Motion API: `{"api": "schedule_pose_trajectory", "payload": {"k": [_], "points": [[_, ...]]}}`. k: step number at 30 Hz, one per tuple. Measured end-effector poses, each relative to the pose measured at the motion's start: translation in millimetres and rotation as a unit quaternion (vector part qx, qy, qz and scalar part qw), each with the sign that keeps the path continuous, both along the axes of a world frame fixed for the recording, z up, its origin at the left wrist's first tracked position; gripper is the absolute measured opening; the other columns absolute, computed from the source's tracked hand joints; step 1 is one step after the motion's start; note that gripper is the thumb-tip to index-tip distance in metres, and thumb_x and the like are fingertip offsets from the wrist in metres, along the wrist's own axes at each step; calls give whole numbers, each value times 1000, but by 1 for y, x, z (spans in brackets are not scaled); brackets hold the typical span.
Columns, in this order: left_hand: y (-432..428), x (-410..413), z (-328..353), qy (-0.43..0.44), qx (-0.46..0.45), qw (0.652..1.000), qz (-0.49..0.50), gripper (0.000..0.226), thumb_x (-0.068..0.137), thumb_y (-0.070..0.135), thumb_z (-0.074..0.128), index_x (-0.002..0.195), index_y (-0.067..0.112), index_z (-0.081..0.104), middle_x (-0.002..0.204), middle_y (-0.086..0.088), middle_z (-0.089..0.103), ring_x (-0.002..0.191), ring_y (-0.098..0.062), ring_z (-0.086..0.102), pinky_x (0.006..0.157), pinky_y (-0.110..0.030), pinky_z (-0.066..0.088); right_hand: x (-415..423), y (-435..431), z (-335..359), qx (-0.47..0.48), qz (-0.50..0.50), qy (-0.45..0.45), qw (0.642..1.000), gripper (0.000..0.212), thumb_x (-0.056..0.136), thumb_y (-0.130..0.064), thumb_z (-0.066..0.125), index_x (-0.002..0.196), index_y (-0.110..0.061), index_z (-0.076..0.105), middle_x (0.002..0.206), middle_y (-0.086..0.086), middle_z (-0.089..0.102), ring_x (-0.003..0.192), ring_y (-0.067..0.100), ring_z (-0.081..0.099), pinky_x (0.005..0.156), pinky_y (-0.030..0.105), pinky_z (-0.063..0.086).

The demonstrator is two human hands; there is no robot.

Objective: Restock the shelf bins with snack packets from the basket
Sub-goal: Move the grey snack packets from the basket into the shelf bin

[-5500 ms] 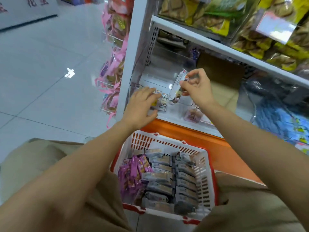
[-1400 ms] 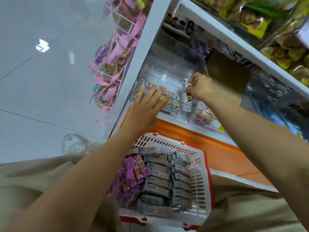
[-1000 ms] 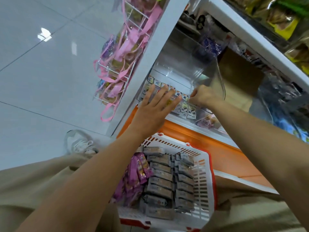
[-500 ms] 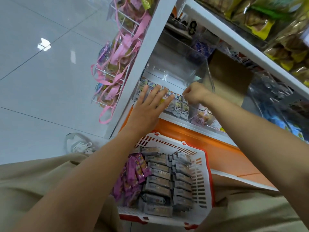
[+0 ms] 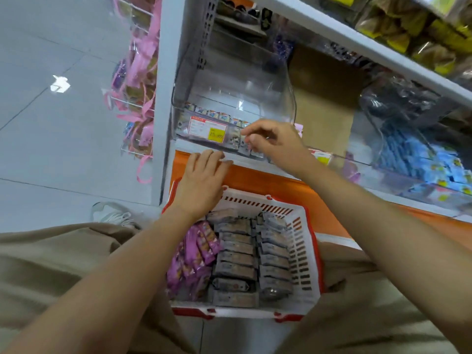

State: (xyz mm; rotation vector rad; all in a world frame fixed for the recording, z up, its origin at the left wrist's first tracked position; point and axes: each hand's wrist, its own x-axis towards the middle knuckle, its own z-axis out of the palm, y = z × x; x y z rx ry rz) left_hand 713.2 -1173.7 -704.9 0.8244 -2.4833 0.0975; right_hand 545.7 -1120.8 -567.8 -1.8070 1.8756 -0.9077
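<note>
A clear plastic shelf bin [image 5: 268, 80] holds a row of small snack packets [image 5: 217, 115] along its front wall, behind a price label [image 5: 208, 129]. My right hand [image 5: 277, 144] hovers at the bin's front right corner with loosely curled fingers and nothing in it. My left hand [image 5: 201, 182] is relaxed and empty, over the far rim of the basket and just below the shelf edge. The white basket with red trim [image 5: 307, 254] sits between my knees. It holds rows of grey packets [image 5: 237, 251] and a bunch of purple packets [image 5: 196, 254].
A white shelf upright [image 5: 166, 72] stands left of the bin, with pink-ribboned bags [image 5: 139, 80] hanging on a wire rack beside it. Blue packets [image 5: 419, 154] fill a bin to the right. An orange base panel [image 5: 268, 180] runs under the shelf. Yellow snack bags [image 5: 408, 29] sit above.
Both hands have drawn back out of the bin toward me. The right hand no longer holds a packet; the left has left the packet row and dropped to the shelf edge.
</note>
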Motion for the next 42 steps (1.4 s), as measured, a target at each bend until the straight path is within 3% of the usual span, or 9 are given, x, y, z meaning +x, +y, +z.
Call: {"api": "schedule_pose_trajectory", "payload": {"k": [3, 5, 9, 13, 22, 27, 33, 36, 42], "points": [[1, -7, -19, -74, 37, 996, -18, 56, 66, 23, 74, 118, 11, 57, 121, -15, 54, 112, -35, 46, 94, -46, 35, -12, 23, -38, 55, -24, 14, 998, 16, 94, -13, 60, 107, -15, 70, 96, -3, 69, 83, 3, 62, 76, 12, 48], [4, -11, -31, -144, 109, 984, -7, 66, 75, 33, 72, 134, 17, 49, 134, -12, 47, 124, -34, 41, 103, -47, 32, -23, 35, -70, 103, -47, 35, 993, 17, 95, -12, 60, 109, -13, 70, 103, 0, 70, 82, -1, 59, 71, 5, 43], [4, -19, -53, -233, 187, 954, 31, 83, 90, 50, 55, 156, 21, 14, 157, -11, 20, 146, -32, 14, 117, -48, 12, -44, 52, -130, 195, -101, 70, 973, 20, 95, -13, 59, 112, -14, 69, 108, 5, 70, 96, 17, 64, 85, 28, 52], [-2, -21, -69, -243, 218, 943, 67, 88, 90, 38, 58, 157, 17, 3, 162, -9, 12, 150, -29, 2, 119, -47, 5, -52, 57, -177, 239, -128, 58, 961, 26, 95, -14, 58, 119, -16, 66, 115, 3, 67, 95, 13, 61, 87, 28, 51], [-8, -18, -94, -199, 215, 954, 62, 77, 91, 29, 57, 156, 11, 19, 156, -15, 29, 147, -35, 17, 119, -55, 9, -39, 36, -248, 292, -98, 44, 950, 43, 91, -15, 58, 134, -17, 52, 133, 7, 57, 103, 21, 62, 90, 35, 52], [-10, -16, -105, -194, 190, 960, 62, 75, 88, 22, 57, 154, 12, 24, 153, -14, 34, 145, -34, 23, 118, -56, 14, -25, 30, -274, 322, -100, 123, 933, 52, 90, -16, 60, 139, -12, 43, 144, 8, 40, 127, 27, 44, 100, 39, 47], [-13, -15, -113, -180, 163, 969, 56, 72, 86, 26, 61, 151, 10, 33, 147, -16, 42, 140, -36, 32, 114, -58, 23, -7, 32, -292, 368, -127, 231, 892, 48, 91, -16, 62, 135, -7, 44, 139, 11, 33, 127, 26, 40, 86, 33, 52], [-12, -15, -112, -182, 173, 966, 58, 71, 88, 26, 49, 153, 12, 27, 151, -14, 37, 144, -34, 25, 116, -56, 17, -10, 34, -292, 328, -127, 193, 916, 42, 90, -19, 61, 128, -7, 50, 133, 9, 40, 123, 25, 40, 86, 35, 50], [-12, -16, -112, -118, 207, 970, 49, 69, 90, 27, 65, 150, 12, 35, 148, -14, 41, 142, -33, 27, 116, -54, 21, -29, 34, -257, 230, -157, 0, 961, 37, 89, -22, 62, 123, -9, 59, 115, 8, 61, 98, 20, 58, 75, 24, 41]]}}
